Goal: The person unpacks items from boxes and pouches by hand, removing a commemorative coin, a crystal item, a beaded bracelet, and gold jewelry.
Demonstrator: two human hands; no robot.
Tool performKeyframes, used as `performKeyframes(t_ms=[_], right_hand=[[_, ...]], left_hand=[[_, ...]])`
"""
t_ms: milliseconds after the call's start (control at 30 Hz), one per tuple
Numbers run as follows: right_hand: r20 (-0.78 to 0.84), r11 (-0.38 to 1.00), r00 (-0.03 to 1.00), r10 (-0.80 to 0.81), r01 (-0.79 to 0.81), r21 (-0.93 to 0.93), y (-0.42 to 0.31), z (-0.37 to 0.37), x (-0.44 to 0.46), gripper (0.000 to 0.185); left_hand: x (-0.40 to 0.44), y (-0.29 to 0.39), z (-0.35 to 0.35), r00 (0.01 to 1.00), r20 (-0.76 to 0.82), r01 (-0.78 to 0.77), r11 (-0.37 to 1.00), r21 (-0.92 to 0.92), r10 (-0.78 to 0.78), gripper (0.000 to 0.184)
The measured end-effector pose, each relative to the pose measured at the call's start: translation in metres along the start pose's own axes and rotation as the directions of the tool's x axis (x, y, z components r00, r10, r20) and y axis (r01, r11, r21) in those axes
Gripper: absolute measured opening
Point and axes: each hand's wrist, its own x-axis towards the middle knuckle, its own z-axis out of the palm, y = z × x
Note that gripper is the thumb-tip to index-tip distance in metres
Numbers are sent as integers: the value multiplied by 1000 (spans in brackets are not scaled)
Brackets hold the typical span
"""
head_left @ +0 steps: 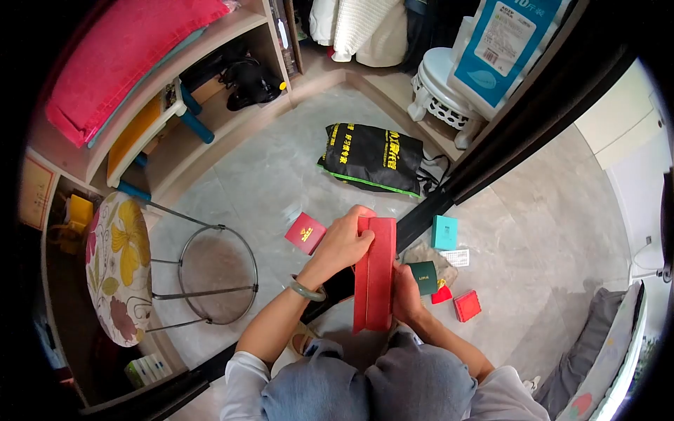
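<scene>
A long red box is held upright lengthwise above the person's knees. My left hand, with a bangle on its wrist, grips the box's upper left part. My right hand holds its right side lower down; some of its fingers are hidden. On the floor left of the box lies a flat pink-red box. To the right are a dark green box, a teal box, a small red box, a red pouch and a white printed card.
A black bag with yellow lettering lies on the floor ahead. A stool with a floral seat lies on its side at left. Shelves line the upper left. A white stand is at upper right; a dark door track crosses the floor.
</scene>
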Motion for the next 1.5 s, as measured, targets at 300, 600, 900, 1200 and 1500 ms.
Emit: performKeyframes(t_ms=[300, 600, 900, 1200, 1500], right_hand=[[78, 865, 931, -356, 360, -351, -34, 20, 15, 42], [137, 971, 962, -238, 238, 17, -44, 14, 26, 13], [98, 970, 974, -206, 216, -107, -46, 13, 23, 22], [-18, 941, 955, -294, 287, -181, -32, 0, 27, 45], [83, 994, 996, -19, 27, -104, -26, -1, 16, 38]], left_hand=[[-16, 9, 3, 993, 120, -16, 976, 215, -11, 22], [-8, 1, -16, 992, 99, -84, 996, 30, 80, 26], [-7, 5, -10, 996, 83, -19, 995, 100, 11, 22], [-9, -3, -9, 999, -42, -1, 995, 100, 5, 23], [-11, -10, -13, 975, -184, -120, 993, 22, 122, 33]])
